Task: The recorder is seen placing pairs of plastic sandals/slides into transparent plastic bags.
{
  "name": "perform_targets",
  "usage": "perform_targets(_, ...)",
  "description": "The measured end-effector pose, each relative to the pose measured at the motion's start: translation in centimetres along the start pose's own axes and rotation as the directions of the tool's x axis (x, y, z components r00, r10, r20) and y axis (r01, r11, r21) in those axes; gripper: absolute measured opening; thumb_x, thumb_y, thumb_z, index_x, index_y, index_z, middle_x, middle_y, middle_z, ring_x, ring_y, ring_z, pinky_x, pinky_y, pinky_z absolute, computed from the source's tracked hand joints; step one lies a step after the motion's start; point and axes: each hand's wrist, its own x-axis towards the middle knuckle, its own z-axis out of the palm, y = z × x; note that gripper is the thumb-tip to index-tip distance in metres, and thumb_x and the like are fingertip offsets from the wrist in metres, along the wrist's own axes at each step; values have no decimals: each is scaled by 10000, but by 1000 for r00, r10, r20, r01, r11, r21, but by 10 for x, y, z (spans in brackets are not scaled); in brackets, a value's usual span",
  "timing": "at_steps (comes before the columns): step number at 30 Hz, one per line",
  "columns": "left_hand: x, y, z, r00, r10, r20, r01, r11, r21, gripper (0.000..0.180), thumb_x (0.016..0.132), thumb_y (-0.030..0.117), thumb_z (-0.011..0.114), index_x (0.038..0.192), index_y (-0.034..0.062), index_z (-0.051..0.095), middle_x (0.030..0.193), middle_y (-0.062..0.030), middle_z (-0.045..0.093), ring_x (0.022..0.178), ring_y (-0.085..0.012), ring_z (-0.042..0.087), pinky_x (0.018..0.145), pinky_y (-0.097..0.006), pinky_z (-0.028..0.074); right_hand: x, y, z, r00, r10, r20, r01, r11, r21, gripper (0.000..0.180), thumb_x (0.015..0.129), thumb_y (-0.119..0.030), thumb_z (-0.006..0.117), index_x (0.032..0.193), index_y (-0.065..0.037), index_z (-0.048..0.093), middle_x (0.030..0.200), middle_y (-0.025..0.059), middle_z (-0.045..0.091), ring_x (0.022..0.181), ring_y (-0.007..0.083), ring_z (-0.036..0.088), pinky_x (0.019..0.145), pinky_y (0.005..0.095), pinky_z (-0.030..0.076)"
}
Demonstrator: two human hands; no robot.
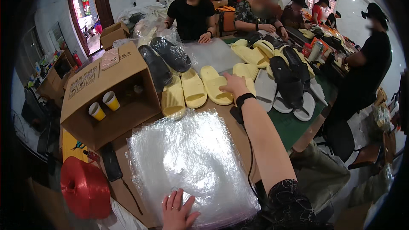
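My left hand [178, 210] lies with spread fingers on a stack of clear plastic bags [187, 145] at the near side of the table. Farther off, my right hand [235, 85] is stretched over the row of yellow slippers, thumb and forefinger apart. It is at the inner edge of one yellow slipper [214, 84], with another yellow slipper [249, 71] just beyond it to the right; its other fingers are partly hidden. More yellow slippers [194, 87] stand to the left. Black slippers [286, 83] rest on light grey slippers [265, 89] to the right.
An open cardboard box [106, 74] holding yellow paper cups [110, 101] stands on the left. Near it are a red roll of plastic twine [85, 187] and a black device [111, 162] with a cord. Bagged black slippers [170, 54] lie behind. Several people work across and along the tables.
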Motion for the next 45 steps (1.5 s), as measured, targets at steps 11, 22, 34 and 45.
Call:
perform_targets(11,-7,-6,11,998,-30,-57,31,1000,7,552,824,503,650,1294,218,598,1466,-162,421,1307,-376,401,1086,-554,260,-73,-4,-22,986,-90,139,60,977,206,725,716,-468,744,1210,25,548,1062,234,666,997,382,639,854,432,509)
perform_targets(22,-10,0,5,990,-1,-140,-2,1000,-22,528,858,462,626,1316,200,588,1473,-161,411,1350,-355,366,1136,-523,210,-205,75,-84,917,109,385,-374,573,729,325,887,-139,579,1016,157,544,801,189,657,649,284,716,489,292,538)
perform_targets(34,-13,2,10,987,42,-154,-38,999,27,521,876,477,594,1321,207,571,1462,-153,424,1354,-351,369,1140,-521,210,-246,143,0,944,-325,-59,328,943,53,603,673,-303,737,1223,-90,612,1186,204,583,1129,386,526,962,464,446)
perform_targets(45,-21,-15,-3,995,-9,97,20,993,-114,782,781,471,630,1432,95,413,1526,-214,310,1404,-410,281,1168,-510,171,-289,100,-41,936,101,-337,-27,976,217,203,839,-155,612,952,9,577,911,238,635,882,419,616,737,499,485)
